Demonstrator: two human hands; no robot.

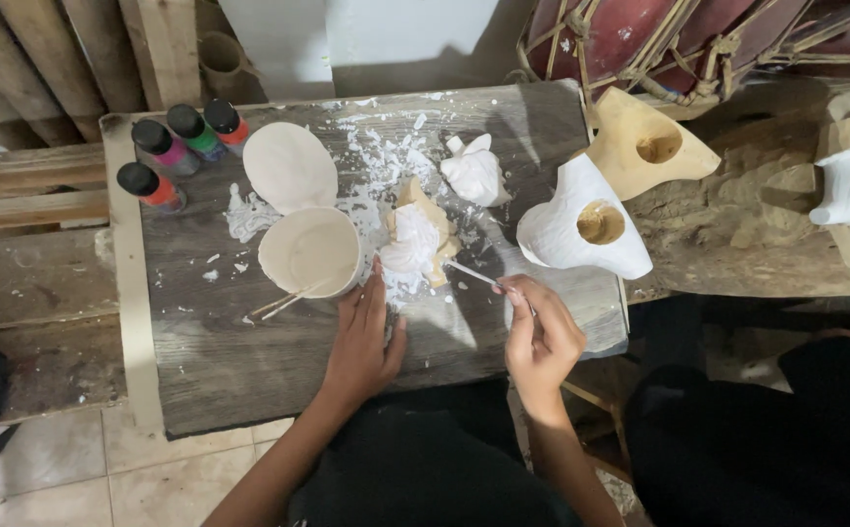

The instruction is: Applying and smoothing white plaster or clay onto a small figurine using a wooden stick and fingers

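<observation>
Both hands low: left hand (pixel 364 342) flat, right hand (pixel 540 342) prob. pinching brush (pixel 474 274).

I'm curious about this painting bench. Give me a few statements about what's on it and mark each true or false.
1. The right hand holds a thin brush toward the small wooden carving half coated in white. True.
2. The left hand lifts the round white paint cup. False: it rests flat on the grey wooden board beside the carving.
3. Four small paint bottles with black caps stand at the board's far left corner. True.
4. The cup's round lid is on the cup. False: it lies beside it.
</observation>
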